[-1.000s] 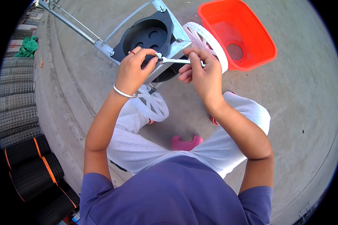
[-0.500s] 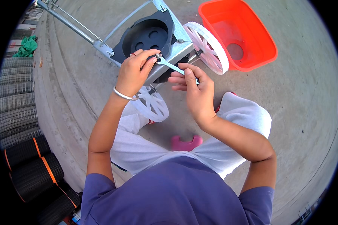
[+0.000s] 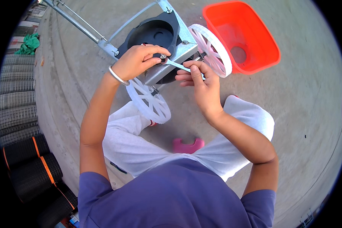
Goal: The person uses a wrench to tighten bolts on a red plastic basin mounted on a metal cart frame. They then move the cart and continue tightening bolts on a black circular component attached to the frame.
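My right hand (image 3: 204, 84) grips an open-ended wrench (image 3: 179, 66), thumb and index finger closed on its handle. The wrench's far end sits at a small metal bolt (image 3: 163, 57) on the near corner of a black round plastic housing (image 3: 142, 34). With thumb and index finger, my left hand (image 3: 136, 61) pinches about this bolt's top. The housing rests on a galvanized metal frame (image 3: 155, 74). Spoked wheels flank the frame, a white near wheel (image 3: 152, 103) and a far wheel (image 3: 223, 57) on the right. My left hand covers part of the housing's near edge.
A red-orange plastic tub (image 3: 274, 47) stands beyond the far wheel. Between my legs is a pink stool (image 3: 188, 147). Along the left lie rolls of wire mesh (image 3: 17, 99) and black rolls (image 3: 34, 171) with orange straps. A long metal tube (image 3: 78, 28) runs off the frame toward the upper left.
Both hands have shifted slightly right. My left hand has turned flatter, its wrist moving left, and the wrench has swung a little. The frame sits slightly farther right in view.
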Demonstrator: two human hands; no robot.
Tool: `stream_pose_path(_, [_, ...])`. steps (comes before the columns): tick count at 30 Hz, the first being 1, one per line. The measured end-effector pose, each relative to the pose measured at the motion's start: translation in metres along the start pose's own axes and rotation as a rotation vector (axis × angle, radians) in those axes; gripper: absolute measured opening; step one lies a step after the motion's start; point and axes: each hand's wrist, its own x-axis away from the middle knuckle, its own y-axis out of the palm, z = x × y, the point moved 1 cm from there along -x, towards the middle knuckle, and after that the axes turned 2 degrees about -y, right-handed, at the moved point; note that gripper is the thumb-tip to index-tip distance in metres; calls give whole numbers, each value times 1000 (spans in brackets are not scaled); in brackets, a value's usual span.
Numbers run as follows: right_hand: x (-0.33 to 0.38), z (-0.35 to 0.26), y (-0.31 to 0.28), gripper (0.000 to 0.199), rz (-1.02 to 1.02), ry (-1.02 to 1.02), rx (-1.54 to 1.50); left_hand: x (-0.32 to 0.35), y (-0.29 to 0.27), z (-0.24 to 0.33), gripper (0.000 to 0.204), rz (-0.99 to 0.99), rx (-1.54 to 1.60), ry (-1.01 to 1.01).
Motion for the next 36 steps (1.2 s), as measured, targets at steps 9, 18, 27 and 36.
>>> stream_pose_path(9, [-6,-10,-6,22,108,100,-81,-14,-4,1,19,-125,-262,87])
stream_pose_path(18, [-23,-22,-23,21,62,91,-33,-13,-22,18,16,109,-335,196])
stream_pose_path(27, [-16,-30,18,31,-300,232,-114,80,-41,-82,12,510,1975,18])
stream_pose_path(36, [9,36,136,25,-268,476,-101,87,-16,-136,21,770,1024,-355])
